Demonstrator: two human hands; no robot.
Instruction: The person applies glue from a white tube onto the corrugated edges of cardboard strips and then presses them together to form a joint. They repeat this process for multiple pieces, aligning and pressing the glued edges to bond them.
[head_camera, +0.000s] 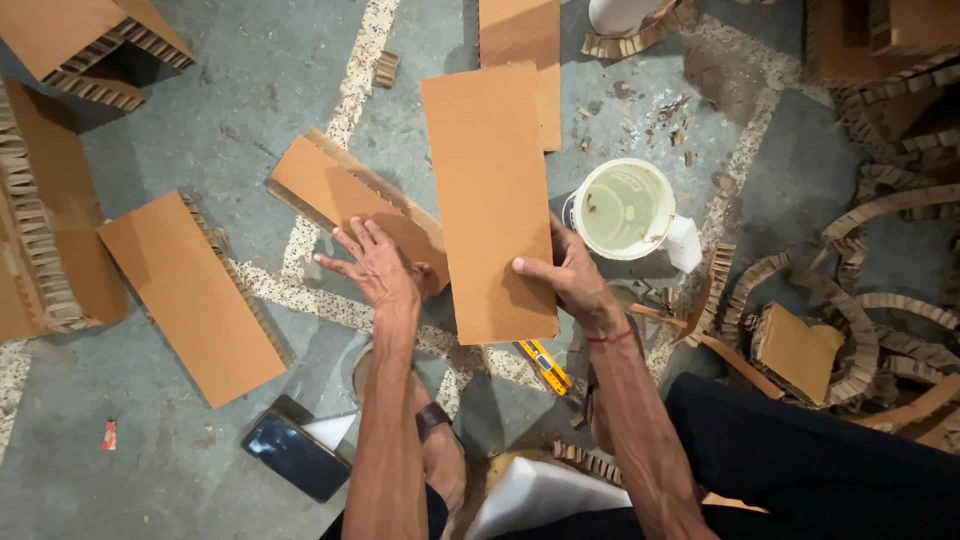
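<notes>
Item 1. Left hand (375, 265): spread flat, fingers wide, pressing on a thick cardboard slab (350, 195) with a honeycomb edge; it grips nothing. The slab lies on the floor (200, 110), running up and away from the fingertips.

Item 2. Right hand (565, 275): fingers and thumb closed on the lower right edge of a long flat cardboard sheet (490, 200). The sheet runs from this hand away from the person, its left edge overlapping the slab just beside the left hand.

Item 3. White bucket (622, 210), open, pale liquid inside, just beyond the right hand and touching or nearly touching the sheet's right edge.

Item 4. Yellow utility knife (545, 365), on the floor just below the right hand, untouched.

Item 5. Second cardboard slab (190, 295), loose on the floor, well to the left of the left hand.

Item 6. Dark phone (295, 455), near the left forearm.

Item 7. Curled honeycomb strips and offcuts (870, 320), heaped to the right of the right hand.

Progress, as judged: several panels are already cut to size, and scraps lie about. The sheet is only partly laid over the slab, not yet squared to it; other pieces lie unjoined.
</notes>
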